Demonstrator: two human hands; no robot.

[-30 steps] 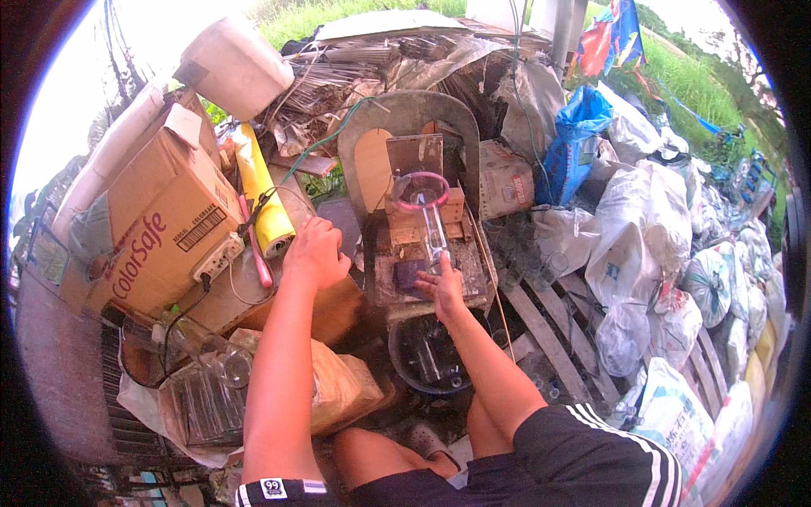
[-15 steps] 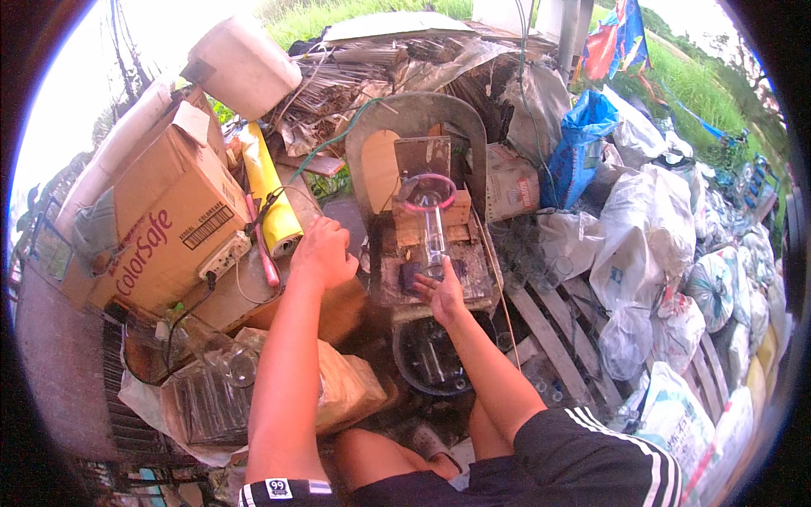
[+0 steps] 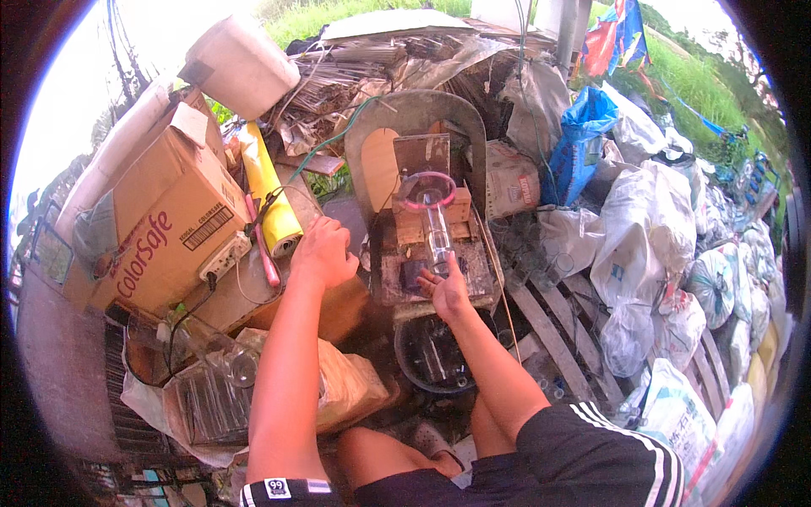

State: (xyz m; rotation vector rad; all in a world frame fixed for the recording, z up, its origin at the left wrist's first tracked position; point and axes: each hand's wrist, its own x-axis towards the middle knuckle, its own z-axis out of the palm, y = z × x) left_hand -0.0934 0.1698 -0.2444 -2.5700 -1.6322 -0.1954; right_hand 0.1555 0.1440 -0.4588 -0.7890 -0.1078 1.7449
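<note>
Bottle (image 3: 436, 228), clear, lies lengthwise in front of you, near end toward you, pink ring (image 3: 412, 205) at its far, wider end, right by the wooden block (image 3: 458, 208). An upright board (image 3: 422, 154) stands behind that, all in front of the grey chair back (image 3: 418, 103). Your right hand (image 3: 449, 291) is at the bottle's near end, palm partly up, fingers loosely spread and apparently touching; can't tell if they grip it. A small dark block (image 3: 411, 275) sits just left of those fingers.

Your left hand (image 3: 324, 255) is curled, fingers bent in, just right of the yellow roll (image 3: 270, 190); can't tell if it holds anything. Beside the roll you have a pink stick (image 3: 262, 243), then a white power strip (image 3: 224, 258) against the cardboard box (image 3: 173, 224).

Dark basin (image 3: 407, 369) below your right hand; pale slats (image 3: 553, 334) to your right, white sacks (image 3: 634, 228) beyond, plus a blue sack (image 3: 579, 144).
</note>
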